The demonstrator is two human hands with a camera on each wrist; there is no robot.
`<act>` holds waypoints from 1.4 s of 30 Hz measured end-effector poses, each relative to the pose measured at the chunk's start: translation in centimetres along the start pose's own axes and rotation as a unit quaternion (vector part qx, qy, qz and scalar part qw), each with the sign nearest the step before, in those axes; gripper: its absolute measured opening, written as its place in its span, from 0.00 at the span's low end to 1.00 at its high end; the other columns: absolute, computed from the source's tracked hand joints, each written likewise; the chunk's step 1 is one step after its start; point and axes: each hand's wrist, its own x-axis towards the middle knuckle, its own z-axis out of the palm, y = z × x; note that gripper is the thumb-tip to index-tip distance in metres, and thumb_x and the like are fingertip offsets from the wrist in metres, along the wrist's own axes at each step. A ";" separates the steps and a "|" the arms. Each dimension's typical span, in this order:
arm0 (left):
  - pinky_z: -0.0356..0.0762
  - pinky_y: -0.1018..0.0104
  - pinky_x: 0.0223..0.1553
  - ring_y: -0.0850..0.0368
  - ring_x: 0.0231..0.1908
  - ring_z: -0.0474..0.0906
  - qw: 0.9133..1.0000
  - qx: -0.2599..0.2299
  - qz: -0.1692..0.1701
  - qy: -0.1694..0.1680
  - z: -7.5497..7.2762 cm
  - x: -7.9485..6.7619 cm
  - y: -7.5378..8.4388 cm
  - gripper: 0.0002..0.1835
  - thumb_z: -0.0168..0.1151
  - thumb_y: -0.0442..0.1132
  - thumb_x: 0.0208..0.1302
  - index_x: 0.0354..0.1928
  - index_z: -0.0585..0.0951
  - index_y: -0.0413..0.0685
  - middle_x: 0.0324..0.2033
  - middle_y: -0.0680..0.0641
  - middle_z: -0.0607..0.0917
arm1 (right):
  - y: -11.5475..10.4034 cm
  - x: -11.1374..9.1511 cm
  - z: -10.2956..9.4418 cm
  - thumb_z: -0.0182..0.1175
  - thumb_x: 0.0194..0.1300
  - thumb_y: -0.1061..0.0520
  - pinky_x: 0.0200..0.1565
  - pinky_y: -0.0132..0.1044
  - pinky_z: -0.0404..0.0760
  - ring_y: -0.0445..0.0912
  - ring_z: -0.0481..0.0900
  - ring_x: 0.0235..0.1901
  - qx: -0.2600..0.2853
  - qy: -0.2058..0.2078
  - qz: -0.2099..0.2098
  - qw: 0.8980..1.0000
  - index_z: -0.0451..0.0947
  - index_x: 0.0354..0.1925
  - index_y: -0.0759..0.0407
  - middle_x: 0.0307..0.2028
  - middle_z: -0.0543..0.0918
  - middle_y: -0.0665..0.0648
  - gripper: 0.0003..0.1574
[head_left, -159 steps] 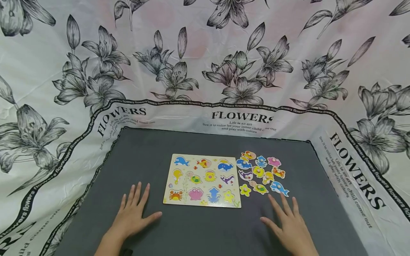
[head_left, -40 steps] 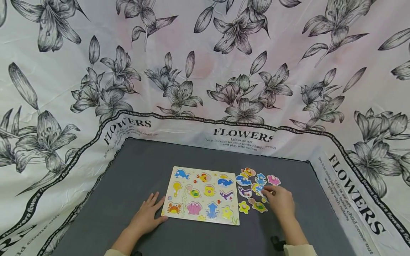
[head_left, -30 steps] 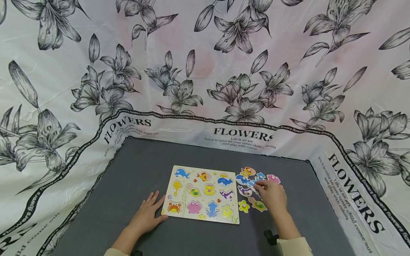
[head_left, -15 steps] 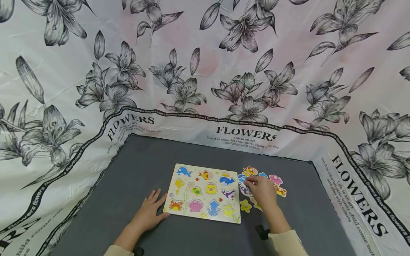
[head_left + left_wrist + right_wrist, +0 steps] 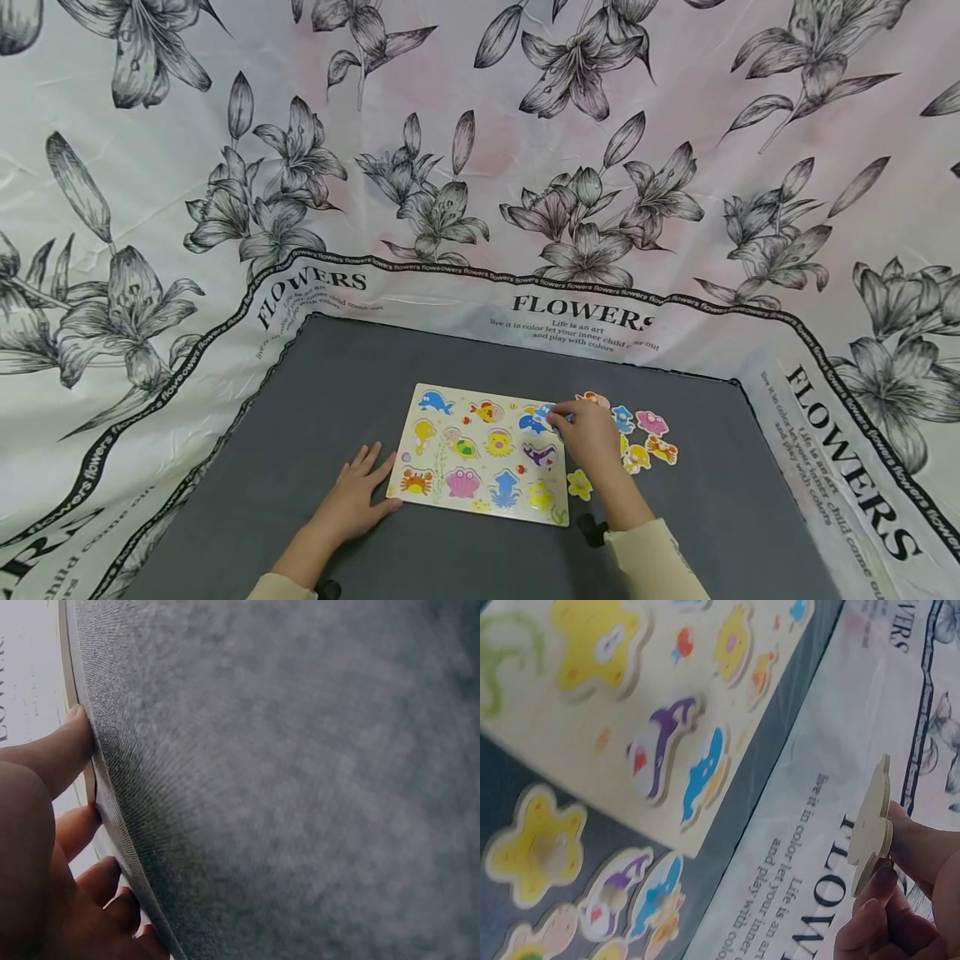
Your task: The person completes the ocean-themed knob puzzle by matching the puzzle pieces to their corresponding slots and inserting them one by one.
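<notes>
The right hand (image 5: 590, 431) pinches a tilted piece (image 5: 871, 825) above the board's (image 5: 450, 422) far-right corner; the left hand (image 5: 351, 497), fingers extended, rests at its left edge.

The puzzle board (image 5: 562, 742) is made, it seems, of wood, and its printed face is finished smooth and slightly glossy. On the back of the held piece (image 5: 874, 825), bare matt wood is shown. The table cover (image 5: 300, 780) is woven of rough, matt cloth; on the smooth floral sheet (image 5: 502, 158) a faint sheen is seen.
</notes>
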 end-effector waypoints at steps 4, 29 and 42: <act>0.47 0.31 0.74 0.35 0.78 0.47 1.000 -0.003 -0.003 0.002 0.1 0.0 0.1 0.43 0.70 0.57 0.61 0.76 0.67 0.51 0.78 0.38 0.57 | -0.9 0.5 0.5 0.73 0.62 0.51 0.22 0.34 0.72 0.43 0.79 0.26 -0.002 -0.008 0.000 1.000 0.92 0.39 0.52 0.35 0.90 0.54 0.09; 0.49 0.31 0.74 0.35 0.78 0.49 1.000 -0.002 0.002 0.001 -0.3 -0.3 0.3 0.44 0.70 0.58 0.61 0.76 0.67 0.51 0.78 0.38 0.58 | -5.4 3.0 5.0 0.72 0.64 0.50 0.33 0.42 0.83 0.45 0.84 0.34 0.039 -0.044 -0.027 0.998 0.91 0.38 0.49 0.37 0.90 0.51 0.06; 0.48 0.32 0.74 0.35 0.78 0.47 1.000 -0.010 -0.005 -0.001 -0.3 -0.1 0.0 0.43 0.71 0.57 0.61 0.76 0.67 0.51 0.78 0.39 0.57 | -7.8 3.4 6.9 0.71 0.64 0.50 0.25 0.35 0.77 0.42 0.81 0.29 0.056 -0.058 -0.055 0.995 0.91 0.38 0.48 0.36 0.90 0.49 0.05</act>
